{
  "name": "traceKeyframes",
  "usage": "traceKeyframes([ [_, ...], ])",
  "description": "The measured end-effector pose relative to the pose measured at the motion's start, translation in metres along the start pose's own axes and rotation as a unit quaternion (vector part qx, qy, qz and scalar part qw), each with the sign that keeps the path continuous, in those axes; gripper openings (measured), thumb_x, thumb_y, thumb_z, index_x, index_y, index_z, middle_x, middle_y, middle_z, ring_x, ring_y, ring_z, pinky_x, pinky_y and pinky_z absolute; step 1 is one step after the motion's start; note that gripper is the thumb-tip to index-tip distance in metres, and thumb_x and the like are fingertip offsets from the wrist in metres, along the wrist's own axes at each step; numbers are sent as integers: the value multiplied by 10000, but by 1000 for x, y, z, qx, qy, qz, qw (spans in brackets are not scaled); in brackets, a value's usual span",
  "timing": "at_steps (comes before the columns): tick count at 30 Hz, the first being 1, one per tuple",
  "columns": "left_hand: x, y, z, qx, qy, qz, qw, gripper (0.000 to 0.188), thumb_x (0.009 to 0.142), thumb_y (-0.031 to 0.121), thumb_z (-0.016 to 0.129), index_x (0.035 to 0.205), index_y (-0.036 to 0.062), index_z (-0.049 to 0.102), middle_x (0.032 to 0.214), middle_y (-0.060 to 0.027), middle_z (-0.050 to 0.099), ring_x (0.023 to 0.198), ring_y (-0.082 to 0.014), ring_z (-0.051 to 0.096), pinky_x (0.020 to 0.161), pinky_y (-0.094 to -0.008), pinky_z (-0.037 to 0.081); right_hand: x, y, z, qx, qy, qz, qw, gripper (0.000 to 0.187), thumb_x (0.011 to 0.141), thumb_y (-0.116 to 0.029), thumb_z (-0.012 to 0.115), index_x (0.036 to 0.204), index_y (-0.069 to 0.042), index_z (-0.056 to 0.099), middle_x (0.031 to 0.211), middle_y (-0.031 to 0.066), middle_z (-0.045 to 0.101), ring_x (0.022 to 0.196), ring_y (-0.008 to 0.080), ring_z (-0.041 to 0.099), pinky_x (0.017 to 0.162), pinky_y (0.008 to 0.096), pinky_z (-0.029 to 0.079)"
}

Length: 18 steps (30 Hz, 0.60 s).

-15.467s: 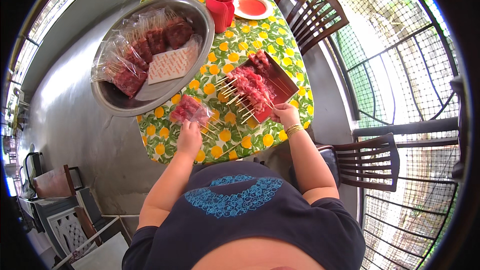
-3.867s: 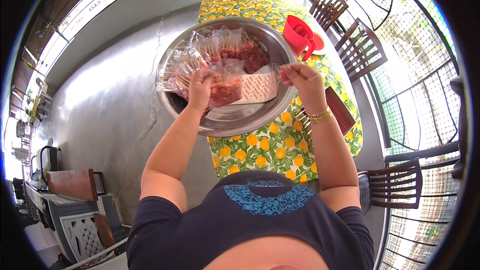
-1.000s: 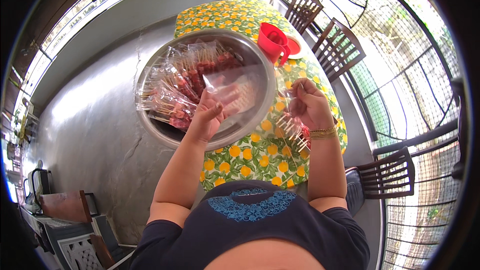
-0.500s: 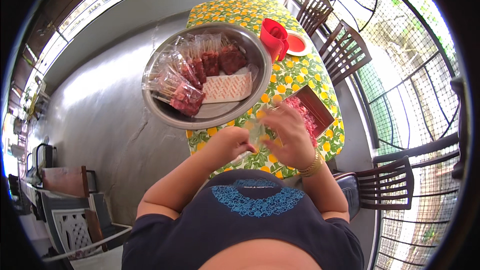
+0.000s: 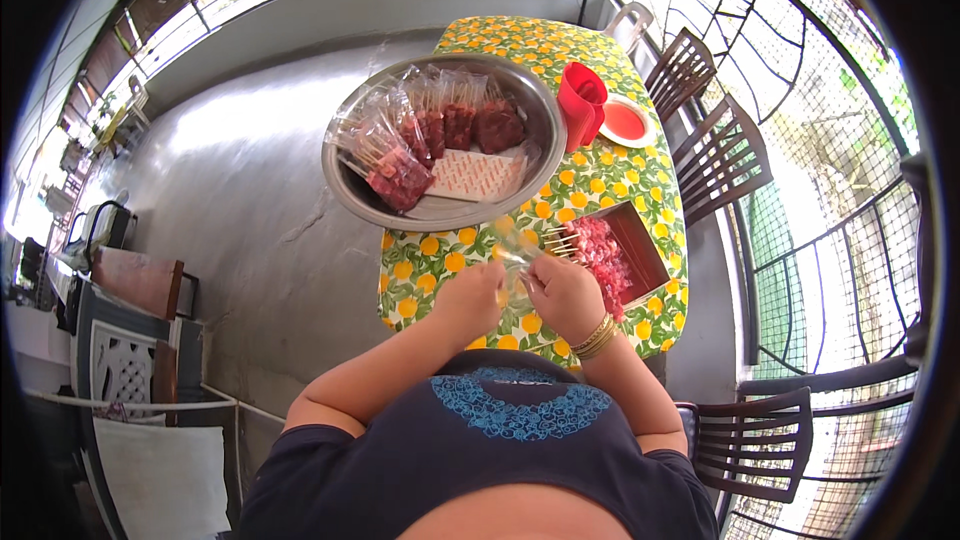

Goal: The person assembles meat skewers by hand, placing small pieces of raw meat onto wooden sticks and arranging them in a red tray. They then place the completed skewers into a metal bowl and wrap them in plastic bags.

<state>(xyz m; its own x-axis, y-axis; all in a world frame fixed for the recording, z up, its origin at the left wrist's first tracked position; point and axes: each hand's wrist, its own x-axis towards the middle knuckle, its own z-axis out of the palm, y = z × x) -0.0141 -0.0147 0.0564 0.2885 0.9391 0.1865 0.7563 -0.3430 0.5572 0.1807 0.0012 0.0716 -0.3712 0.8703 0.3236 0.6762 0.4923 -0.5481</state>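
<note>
A clear plastic bag (image 5: 514, 246) stretches between my two hands above the table's near side. My left hand (image 5: 468, 300) is closed on one side of it. On the other side, my right hand (image 5: 566, 298) pinches the plastic between thumb and fingers. Just right of that hand, skewers of raw pinkish meat (image 5: 602, 252) lie in a reddish-brown box (image 5: 647, 245), their sticks pointing left. Beyond my hands is a big metal basin (image 5: 440, 224). Several clear bags of skewered dark red meat (image 5: 400, 180) fill its left and far sides, around a white packet with red print (image 5: 475, 174).
A red pitcher (image 5: 581, 105) stands right of the basin, beside a white-rimmed dish with a red centre (image 5: 627, 122). A lemon-patterned cloth (image 5: 420, 280) covers the table. Dark wooden chairs (image 5: 735, 145) line its right side, near a metal grille (image 5: 810, 170).
My right hand has come down and left from beside the box and now grips the plastic bag near my left hand. The view has shifted slightly.
</note>
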Motion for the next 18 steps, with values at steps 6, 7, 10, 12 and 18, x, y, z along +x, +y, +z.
traceKeyframes([
  [6,11,6,15,-274,144,-72,948,258,875,40,655,1105,44,537,863,-155,658,790,-382,644,719,-482,516,-21,13,4,-54,-124,77,988,194,879,-233,668,969,-70,615,798,147,675,780,365,666,693,490,517],
  [7,8,12,22,-212,154,-19,965,270,870,29,661,1109,41,536,835,-151,628,771,-361,629,710,-465,509,-22,17,7,-43,-130,72,988,197,878,-235,669,966,-67,618,812,155,682,791,369,669,700,493,517],
  [10,-5,20,46,-95,172,105,975,293,846,9,675,1109,37,549,831,-151,554,737,-323,578,698,-425,487,-17,38,6,122,-20,91,988,144,926,-173,659,962,-34,650,769,123,650,712,255,639,672,382,514],
  [12,-5,9,54,-73,128,80,986,244,836,12,679,1054,29,570,854,-146,565,740,-320,586,699,-418,491,-15,56,-2,316,-27,194,928,83,934,-70,671,983,-3,672,754,45,618,708,107,572,667,274,489],
  [18,20,-14,67,-246,226,-65,940,125,816,-10,669,911,16,594,842,-141,582,763,-300,602,706,-381,495,-46,63,3,290,-138,28,947,80,893,-46,717,930,21,694,841,60,670,758,139,626,713,292,509],
])
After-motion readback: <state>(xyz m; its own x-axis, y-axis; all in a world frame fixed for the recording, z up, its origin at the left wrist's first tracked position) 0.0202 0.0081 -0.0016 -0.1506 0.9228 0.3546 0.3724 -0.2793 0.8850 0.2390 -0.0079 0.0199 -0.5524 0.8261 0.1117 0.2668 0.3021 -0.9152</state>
